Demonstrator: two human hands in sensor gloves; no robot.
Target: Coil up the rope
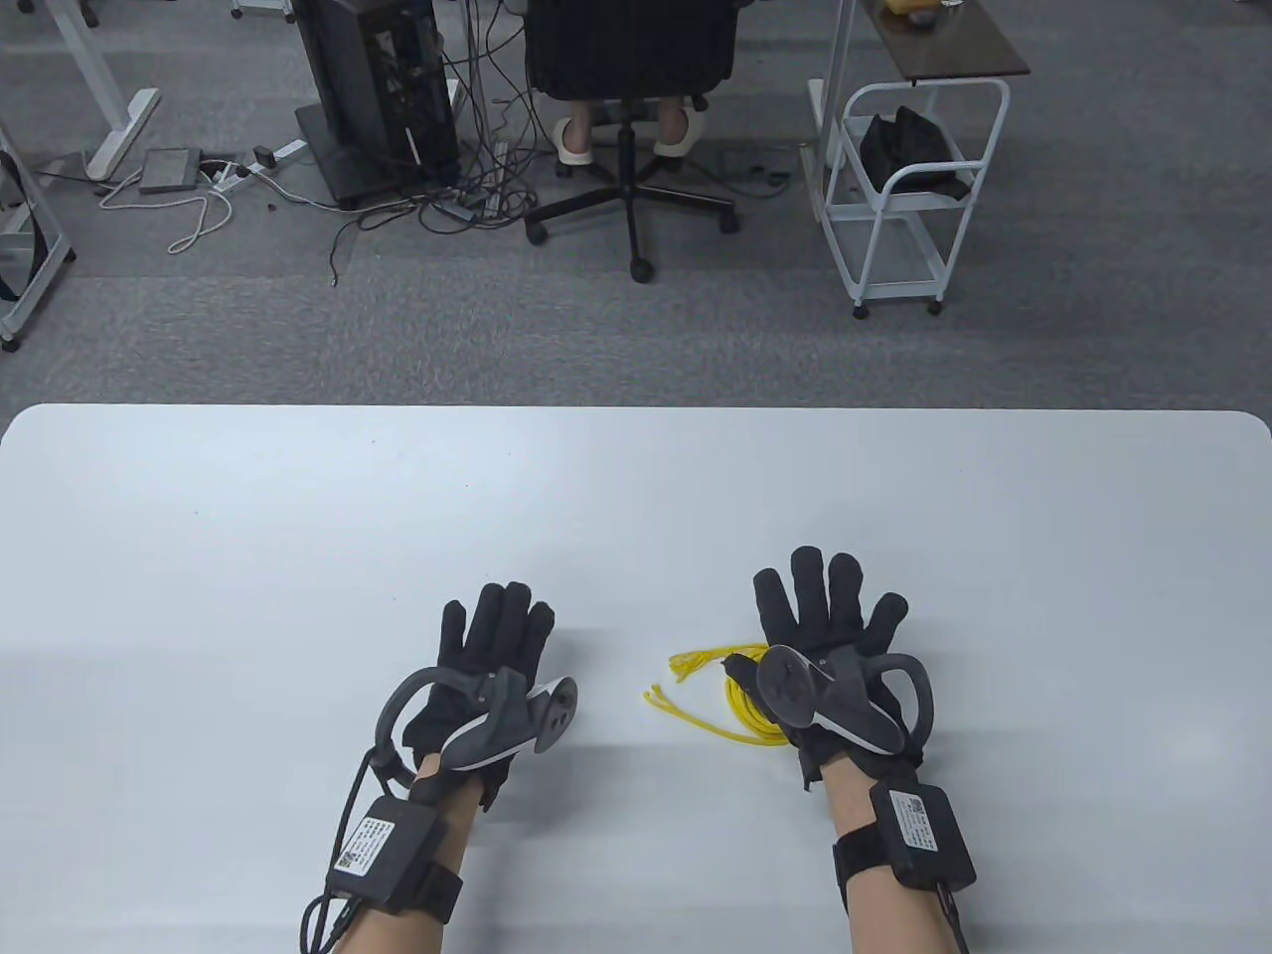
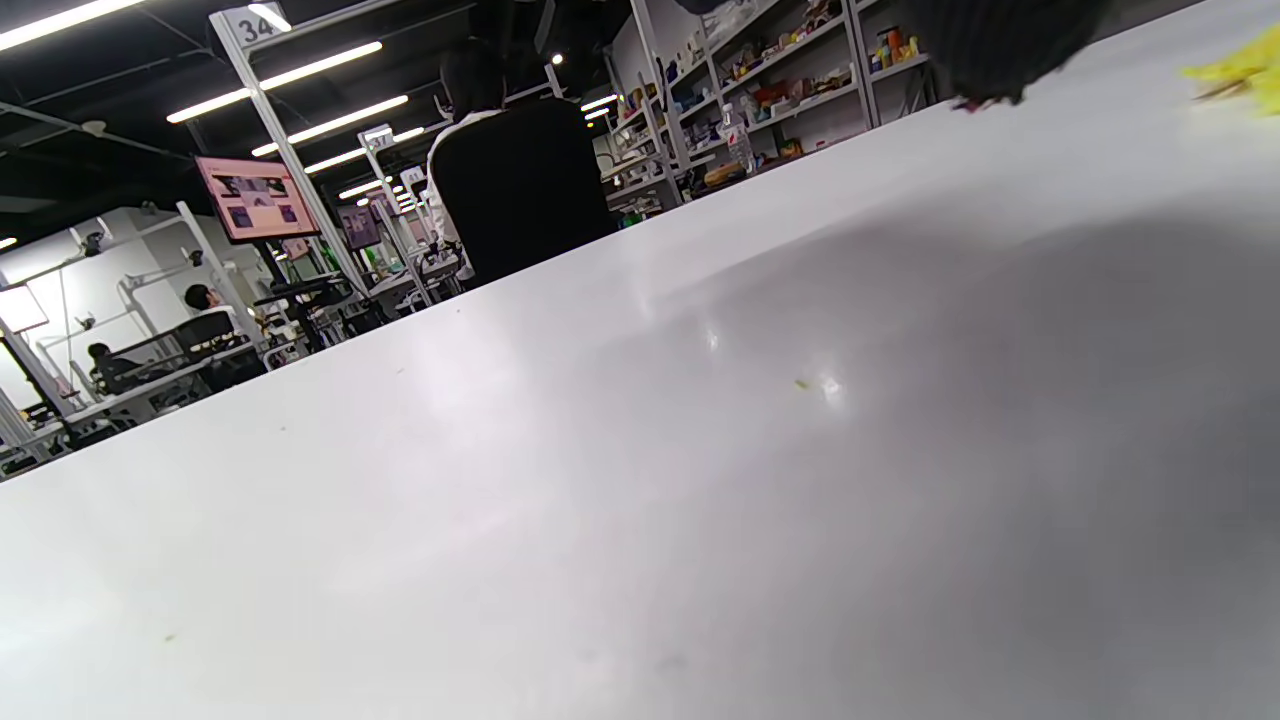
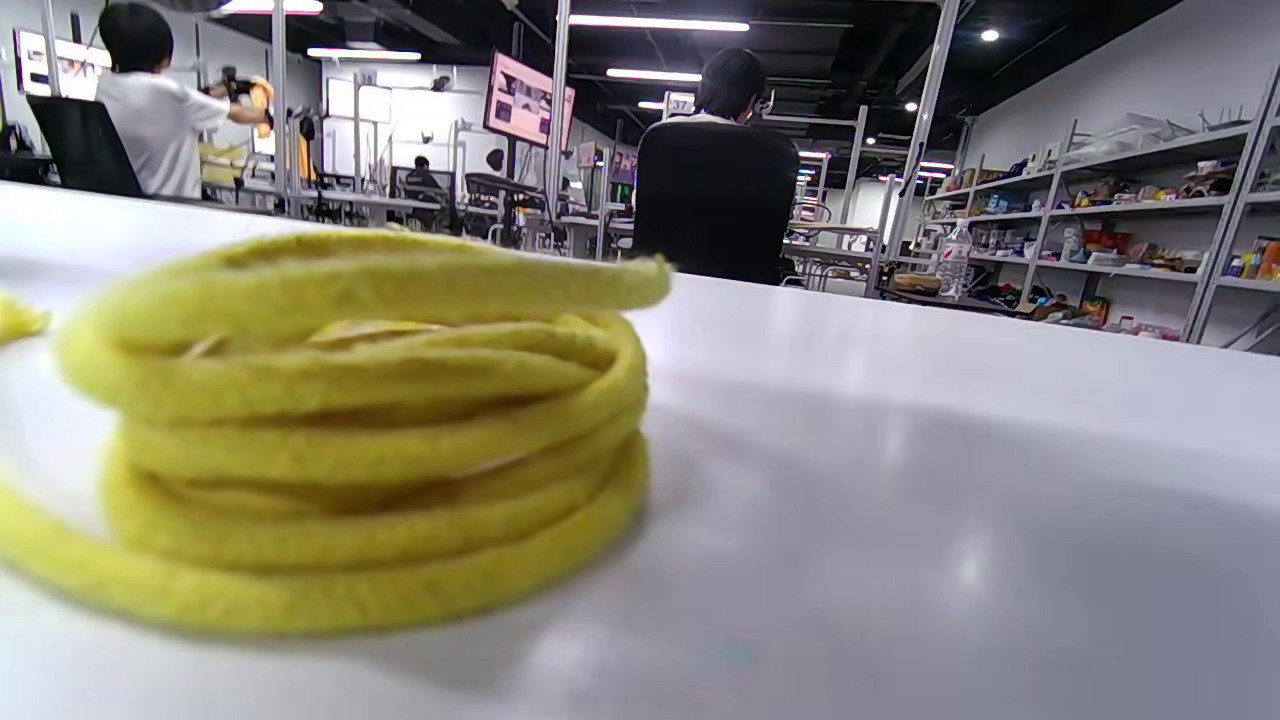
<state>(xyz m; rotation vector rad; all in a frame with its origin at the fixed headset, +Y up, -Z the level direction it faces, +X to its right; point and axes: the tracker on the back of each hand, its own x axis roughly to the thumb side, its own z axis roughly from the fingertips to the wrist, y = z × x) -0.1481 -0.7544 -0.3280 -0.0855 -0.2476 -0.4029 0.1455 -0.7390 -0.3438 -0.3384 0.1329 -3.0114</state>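
On the white table (image 1: 298, 517), toward 5 o'clock of its surface, lies the yellow rope (image 1: 740, 711), wound into a small stack of loops. In the right wrist view the loops (image 3: 350, 430) sit one on another, and two frayed ends (image 1: 686, 664) point out toward 9 o'clock. The right hand (image 1: 830, 636) is over the coil with all fingers spread flat and wide; it covers the right part of the rope, and I cannot tell if the palm touches it. The left hand (image 1: 487, 646) is well apart from the rope, at 9 o'clock of it, flat with the fingers straight and close together, gripping nothing.

Beyond the far edge of the table is grey carpet (image 1: 1093, 248). At 12 o'clock a person sits on a black office chair (image 1: 631, 119), only the legs and white shoes showing. At 11 o'clock stands a computer tower (image 1: 383, 89) with tangled cables, at 1 o'clock a white cart (image 1: 899, 199). The wrist views show shelves (image 3: 1130, 240) and hanging screens (image 3: 525, 100). In the left wrist view the rope (image 2: 1245, 70) is only a blurred yellow patch at the corner.
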